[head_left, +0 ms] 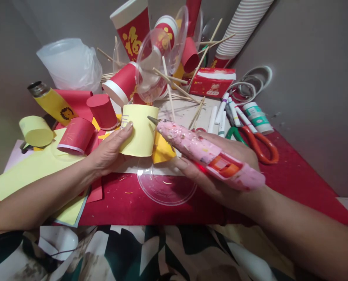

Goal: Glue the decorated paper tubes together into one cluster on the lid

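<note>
My left hand (111,150) grips a pale yellow paper cylinder (139,130), thumb on its left side, where small purple lines are drawn. Wrapped round a pink hot glue gun (194,146) is my right hand (217,171); an orange part shows at the gun's back. Its dark nozzle tip lies at the cylinder's upper right side; whether they touch I cannot tell. Just below the nozzle is a folded orange-yellow paper piece (163,150). A clear round plastic lid (168,187) lies on the red table under both hands.
Red paper cylinders (102,112) and yellow paper sheets (30,168) lie at left beside a yellow flask (52,101). Paper cups (131,29), clear lids and wooden sticks crowd the back. Markers (222,109), orange-handled scissors (261,146), a tissue pack (213,82) and a cable (250,84) are at right.
</note>
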Tool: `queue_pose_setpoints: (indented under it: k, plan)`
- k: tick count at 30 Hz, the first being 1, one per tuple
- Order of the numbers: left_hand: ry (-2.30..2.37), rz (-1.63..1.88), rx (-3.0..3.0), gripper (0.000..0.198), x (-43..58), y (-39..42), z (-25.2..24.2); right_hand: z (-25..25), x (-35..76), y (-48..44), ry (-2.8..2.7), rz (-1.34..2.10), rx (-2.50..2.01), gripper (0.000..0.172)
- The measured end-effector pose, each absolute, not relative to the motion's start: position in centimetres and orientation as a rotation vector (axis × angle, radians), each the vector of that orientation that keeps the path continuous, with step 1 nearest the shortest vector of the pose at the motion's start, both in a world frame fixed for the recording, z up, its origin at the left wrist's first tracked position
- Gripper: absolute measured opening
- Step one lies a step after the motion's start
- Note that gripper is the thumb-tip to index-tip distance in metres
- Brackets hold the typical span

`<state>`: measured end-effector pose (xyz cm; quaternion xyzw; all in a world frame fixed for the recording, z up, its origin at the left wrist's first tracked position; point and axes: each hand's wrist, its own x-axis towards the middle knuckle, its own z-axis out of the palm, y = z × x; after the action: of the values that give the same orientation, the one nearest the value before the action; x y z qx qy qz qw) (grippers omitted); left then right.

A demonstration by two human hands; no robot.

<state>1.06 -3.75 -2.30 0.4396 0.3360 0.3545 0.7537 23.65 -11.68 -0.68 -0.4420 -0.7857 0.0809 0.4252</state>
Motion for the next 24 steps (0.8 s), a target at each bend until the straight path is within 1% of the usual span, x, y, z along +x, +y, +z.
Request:
queue_pose_setpoints:
  k: [3, 9, 16, 24]
  plan:
    - [0.741, 0.813, 1.005, 0.067, 1.14, -3.67, -2.56, -0.60, 23.64, -11.64, -1.976, 0.218, -1.106, 0.023]
    - [0.764, 0.881, 1.027, 0.072, 1.27, -3.71, -2.65, -0.04, 23.61, -11.72, -1.976, 0.268, -1.106, 0.018]
    - [0.751, 0.922, 1.051, 0.065, 1.35, -3.65, -2.73, -0.01, 23.72, -11.80, -2.007, 0.208, -1.108, 0.015]
    - [0.836, 0.996, 1.075, 0.062, 1.60, -3.68, -2.61, -0.12, 23.72, -11.78, -2.025, 0.121, -1.062, 0.015]
